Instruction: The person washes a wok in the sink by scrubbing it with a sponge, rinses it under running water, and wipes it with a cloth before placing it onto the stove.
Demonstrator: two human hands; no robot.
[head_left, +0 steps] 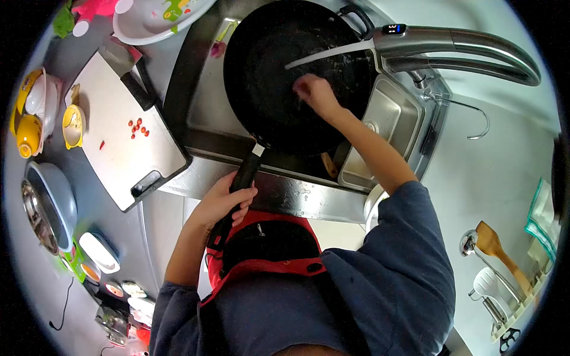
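Observation:
A large black wok [261,77] lies over the sink [205,107], tilted under the faucet [415,43]. A stream of water runs from the faucet into the wok. Wrapped round the wok's black handle [244,175] is my left hand [222,202], near the sink's front edge. My right hand [314,92] is inside the wok, just below the water stream, its fingers curled together and somewhat blurred. Whether those fingers hold anything is too small to make out.
On the left, a white cutting board [113,154] carries chopped red pieces [139,128], a small yellow cup [73,127] and a cleaver [136,90]. A white basin [154,29] stands behind. Utensils [499,255] hang at the right.

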